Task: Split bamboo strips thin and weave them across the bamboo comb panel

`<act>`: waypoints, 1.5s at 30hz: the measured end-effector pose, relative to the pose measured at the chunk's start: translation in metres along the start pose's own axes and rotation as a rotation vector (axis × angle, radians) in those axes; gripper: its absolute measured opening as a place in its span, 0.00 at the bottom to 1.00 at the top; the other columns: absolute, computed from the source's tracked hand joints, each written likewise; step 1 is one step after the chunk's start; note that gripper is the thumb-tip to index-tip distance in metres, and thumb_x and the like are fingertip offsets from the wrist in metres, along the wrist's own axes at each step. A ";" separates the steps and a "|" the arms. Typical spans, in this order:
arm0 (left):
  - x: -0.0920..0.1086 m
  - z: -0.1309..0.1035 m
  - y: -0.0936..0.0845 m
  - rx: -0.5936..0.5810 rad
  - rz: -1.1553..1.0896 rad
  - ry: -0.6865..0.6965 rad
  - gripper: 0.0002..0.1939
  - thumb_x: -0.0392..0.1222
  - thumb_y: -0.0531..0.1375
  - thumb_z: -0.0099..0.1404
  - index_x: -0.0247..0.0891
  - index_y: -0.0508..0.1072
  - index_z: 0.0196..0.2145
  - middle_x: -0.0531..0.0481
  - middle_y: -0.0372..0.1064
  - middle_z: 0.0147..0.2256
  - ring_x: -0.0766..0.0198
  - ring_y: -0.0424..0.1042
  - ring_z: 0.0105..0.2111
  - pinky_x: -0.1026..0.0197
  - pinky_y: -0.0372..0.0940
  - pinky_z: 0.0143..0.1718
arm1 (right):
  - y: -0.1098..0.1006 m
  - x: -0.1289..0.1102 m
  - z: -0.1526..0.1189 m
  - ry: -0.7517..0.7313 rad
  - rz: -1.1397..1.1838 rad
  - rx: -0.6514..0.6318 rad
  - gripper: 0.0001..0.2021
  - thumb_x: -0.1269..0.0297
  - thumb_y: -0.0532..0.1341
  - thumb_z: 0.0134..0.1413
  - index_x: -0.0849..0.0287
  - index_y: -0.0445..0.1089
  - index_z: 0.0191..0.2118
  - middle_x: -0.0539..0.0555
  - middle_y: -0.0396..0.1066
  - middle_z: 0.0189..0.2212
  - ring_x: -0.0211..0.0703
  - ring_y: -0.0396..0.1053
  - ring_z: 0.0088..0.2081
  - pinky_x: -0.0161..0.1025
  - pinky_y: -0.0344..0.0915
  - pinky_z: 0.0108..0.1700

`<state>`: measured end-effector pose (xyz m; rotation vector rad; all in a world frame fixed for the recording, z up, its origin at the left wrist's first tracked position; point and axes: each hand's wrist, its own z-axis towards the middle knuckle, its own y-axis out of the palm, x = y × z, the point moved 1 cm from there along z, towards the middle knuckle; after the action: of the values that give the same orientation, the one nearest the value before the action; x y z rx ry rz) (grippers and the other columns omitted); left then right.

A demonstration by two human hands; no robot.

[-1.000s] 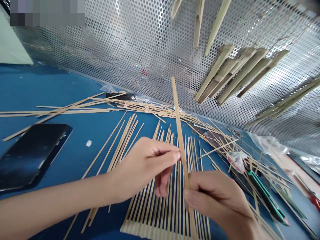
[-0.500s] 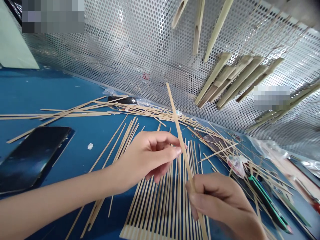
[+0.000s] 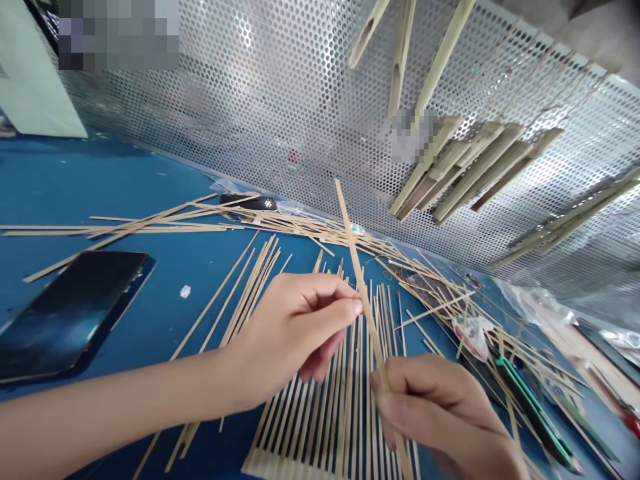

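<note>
A pale bamboo strip (image 3: 350, 237) stands at a slant above the table, its upper end in front of the perforated metal panel. My right hand (image 3: 435, 407) grips its lower part between thumb and fingers. My left hand (image 3: 310, 320) pinches the edge of the same strip higher up, thumb against forefinger. Beneath both hands lies a row of thin parallel strips (image 3: 300, 427), joined by a pale band at the near edge. Part of that row is hidden by my hands.
A dark phone (image 3: 75, 313) lies at the left. Loose strips (image 3: 250, 267) lie beside the row and along the panel (image 3: 225, 100). A green-edged cutter (image 3: 537, 413) and a plastic scrap (image 3: 473, 337) are at the right. Bamboo pieces (image 3: 480, 173) hang on the panel.
The view has shifted slightly. Both hands and the strip appear a little lower in the picture, and the grip on the strip looks nearly the same.
</note>
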<state>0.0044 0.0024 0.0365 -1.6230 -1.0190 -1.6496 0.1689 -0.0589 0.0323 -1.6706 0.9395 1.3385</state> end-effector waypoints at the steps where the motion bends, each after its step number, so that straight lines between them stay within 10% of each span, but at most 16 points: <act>1: -0.002 0.001 0.000 -0.007 -0.025 -0.001 0.10 0.37 0.52 0.63 0.37 0.70 0.26 0.61 0.56 0.11 0.75 0.58 0.10 0.75 0.55 0.11 | 0.001 0.001 0.000 -0.003 -0.011 0.024 0.18 0.56 0.57 0.56 0.61 0.62 0.20 0.48 0.57 0.17 0.33 0.53 0.21 0.36 0.44 0.23; 16: -0.008 0.045 -0.047 0.327 -0.194 0.287 0.07 0.38 0.57 0.60 0.35 0.71 0.26 0.61 0.50 0.15 0.74 0.60 0.13 0.72 0.58 0.15 | -0.005 0.005 0.000 -0.099 0.010 0.229 0.17 0.55 0.57 0.57 0.60 0.66 0.22 0.48 0.55 0.17 0.34 0.53 0.21 0.35 0.47 0.23; 21: -0.017 0.053 -0.049 0.274 -0.218 0.220 0.06 0.40 0.58 0.61 0.34 0.71 0.30 0.59 0.53 0.18 0.74 0.62 0.18 0.72 0.59 0.19 | -0.012 0.007 0.025 -0.106 0.171 0.306 0.13 0.60 0.56 0.59 0.61 0.66 0.26 0.51 0.66 0.32 0.31 0.56 0.25 0.30 0.53 0.26; 28: -0.029 0.050 -0.033 0.125 -0.202 0.122 0.06 0.40 0.56 0.63 0.34 0.70 0.34 0.57 0.59 0.21 0.72 0.66 0.24 0.71 0.64 0.25 | -0.010 0.016 0.035 0.094 0.403 0.020 0.11 0.64 0.56 0.59 0.63 0.66 0.28 0.57 0.70 0.40 0.27 0.58 0.21 0.27 0.55 0.22; 39: -0.034 0.051 -0.027 0.134 -0.129 0.104 0.19 0.43 0.59 0.61 0.37 0.60 0.49 0.52 0.67 0.30 0.66 0.69 0.33 0.63 0.68 0.36 | -0.017 0.028 0.047 -0.085 0.119 0.057 0.13 0.60 0.56 0.58 0.63 0.67 0.27 0.51 0.68 0.25 0.31 0.57 0.22 0.30 0.55 0.26; 45: -0.029 0.046 -0.020 -0.034 -0.023 0.058 0.09 0.40 0.64 0.56 0.34 0.70 0.34 0.51 0.69 0.31 0.66 0.69 0.33 0.64 0.67 0.36 | -0.020 0.030 0.049 -0.133 -0.101 0.080 0.16 0.56 0.57 0.57 0.63 0.66 0.26 0.47 0.62 0.20 0.32 0.55 0.22 0.32 0.52 0.25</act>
<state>0.0134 0.0489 0.0037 -1.5807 -0.9888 -1.7277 0.1720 -0.0090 -0.0014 -1.5281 0.8100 1.3099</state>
